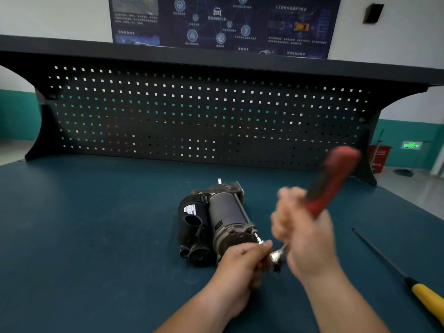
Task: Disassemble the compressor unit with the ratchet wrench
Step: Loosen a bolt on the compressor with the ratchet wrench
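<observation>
The compressor unit (216, 219), dark grey and black with a cylindrical body, lies on its side in the middle of the blue-green bench top (96, 224). A ratchet wrench (334, 181) with a red and black handle points up and to the right; its chrome head (276, 255) and socket extension meet a bolt on the compressor's near end cap. My right hand (302, 227) is closed round the lower handle and is blurred by motion. My left hand (245, 258) pinches the extension right at the wrench head, against the end cap.
A long screwdriver (394, 267) with a yellow handle lies on the bench at the right, its thin black shaft pointing up-left. A black pegboard (204, 116) with a shelf above it closes off the back of the bench. A red bin (379, 157) stands on the floor beyond the right edge.
</observation>
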The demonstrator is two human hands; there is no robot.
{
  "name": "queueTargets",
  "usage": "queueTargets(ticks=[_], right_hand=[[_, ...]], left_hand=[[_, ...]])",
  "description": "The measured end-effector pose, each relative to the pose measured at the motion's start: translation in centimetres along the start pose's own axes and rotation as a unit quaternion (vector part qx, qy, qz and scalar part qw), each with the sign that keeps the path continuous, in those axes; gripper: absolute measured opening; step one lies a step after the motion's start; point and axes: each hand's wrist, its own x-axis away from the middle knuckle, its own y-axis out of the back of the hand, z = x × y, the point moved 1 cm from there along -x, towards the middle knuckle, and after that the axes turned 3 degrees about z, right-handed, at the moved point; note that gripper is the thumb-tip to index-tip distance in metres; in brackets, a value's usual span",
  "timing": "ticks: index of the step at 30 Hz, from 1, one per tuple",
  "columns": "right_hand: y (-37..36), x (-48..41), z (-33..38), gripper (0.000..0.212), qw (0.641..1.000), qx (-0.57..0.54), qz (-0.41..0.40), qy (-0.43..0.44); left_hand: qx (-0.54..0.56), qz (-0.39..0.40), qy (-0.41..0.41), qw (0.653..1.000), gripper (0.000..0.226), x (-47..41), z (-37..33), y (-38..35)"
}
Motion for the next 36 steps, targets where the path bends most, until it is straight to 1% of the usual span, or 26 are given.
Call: queueTargets(ticks=[1,2,3,4,5,6,7,10,11,13,14,16,17,18,20,22,23,24,25,26,27,28,29,31,33,36], right_hand=[[1.2,-0.6,-0.1,0.036,0.99,-0.112,-0.079,-0.041],[2.2,-1.2,-0.4,0.037,0.96,-0.223,-0.146,-0.088],[2.9,-1.5,-0.7,0.038,0.921,-0.309,-0.195,-0.133],[3.2,-1.7,-1.0,0.04,0.89,-0.364,-0.222,-0.163],[3.3,-1.7,-1.3,0.041,0.875,-0.385,-0.236,-0.174],[3.4,-1.8,-1.5,0.041,0.878,-0.378,-0.236,-0.174],[3.3,-1.8,-1.6,0.04,0.893,-0.352,-0.23,-0.163],[2.4,-1.6,-1.2,0.037,0.953,-0.216,-0.2,-0.069],[1.9,-1.3,-1.0,0.038,0.971,-0.163,-0.174,-0.028],[0.5,-0.2,-0.8,0.037,0.995,-0.035,-0.086,0.044],[-0.2,0.4,-0.7,0.032,0.996,0.029,-0.037,0.074],[-1.3,1.5,-1.0,0.022,0.984,0.125,0.051,0.116],[-1.8,1.9,-1.0,0.02,0.978,0.151,0.08,0.122],[-2.1,2.1,-1.0,0.019,0.976,0.16,0.093,0.116],[-2.3,2.0,-0.7,0.024,0.989,0.115,0.069,0.065],[-1.7,1.1,-0.3,0.033,0.999,-0.03,-0.016,0.004],[-1.0,0.6,-0.2,0.037,0.989,-0.125,-0.079,-0.019],[-0.1,0.0,-0.1,0.039,0.964,-0.22,-0.142,-0.044],[0.7,-0.5,-0.1,0.04,0.93,-0.303,-0.195,-0.071],[1.3,-0.8,-0.1,0.04,0.897,-0.362,-0.235,-0.095],[1.6,-0.9,-0.2,0.041,0.876,-0.392,-0.258,-0.108],[1.7,-0.9,-0.3,0.042,0.871,-0.398,-0.266,-0.11],[1.7,-1.0,-0.4,0.043,0.877,-0.388,-0.263,-0.105],[1.4,-0.9,-0.5,0.044,0.909,-0.333,-0.239,-0.076],[1.1,-0.8,-0.5,0.043,0.945,-0.243,-0.216,-0.032],[0.7,-0.6,-0.5,0.04,0.978,-0.123,-0.164,0.025]], left_hand=[[0.024,0.001,0.003,1.0,0.046,-0.1,-0.1,-0.1],[0.046,0.006,0.007,0.999,0.043,-0.1,-0.2,-0.1],[0.061,0.011,0.008,0.998,0.04,-0.1,-0.3,-0.2],[0.065,0.013,0.009,0.998,0.038,-0.1,-0.4,-0.2],[0.061,0.013,0.009,0.998,0.038,-0.1,-0.4,-0.2],[0.051,0.011,0.01,0.999,0.038,-0.1,-0.3,-0.1],[0.041,0.008,0.014,0.999,0.039,-0.1,-0.3,-0.1],[0.024,-0.001,0.016,1.0,0.038,0.1,-0.4,0.0],[0.021,-0.005,0.014,1.0,0.038,0.0,-0.4,0.0],[0.009,-0.017,0.019,1.0,0.042,-0.2,-0.3,0.1],[0.002,-0.02,0.019,1.0,0.04,-0.2,-0.2,0.2],[-0.022,-0.016,0.009,1.0,0.025,0.0,-0.2,0.1],[-0.035,-0.013,0.002,0.999,0.024,0.0,-0.2,0.1],[-0.042,-0.017,0.0,0.999,0.031,0.0,-0.1,0.2],[-0.042,-0.032,-0.001,0.999,0.032,0.0,-0.3,0.3],[-0.011,-0.046,0.017,0.999,0.037,-0.1,-0.6,0.3],[0.012,-0.049,0.026,0.998,0.04,-0.2,-0.6,0.2],[0.038,-0.048,0.032,0.998,0.041,-0.2,-0.8,0.2],[0.066,-0.044,0.036,0.996,0.042,-0.2,-0.8,0.1],[0.092,-0.041,0.039,0.994,0.041,-0.2,-0.7,0.0],[0.107,-0.039,0.039,0.993,0.037,-0.2,-0.8,-0.1],[0.11,-0.039,0.04,0.992,0.033,-0.2,-0.8,-0.1],[0.108,-0.039,0.041,0.993,0.03,-0.2,-0.7,-0.1],[0.082,-0.041,0.044,0.995,0.036,-0.2,-0.5,0.1],[0.035,-0.053,0.045,0.997,0.046,0.0,-0.4,0.3],[-0.021,-0.067,0.041,0.997,0.043,0.2,-0.4,0.2]])
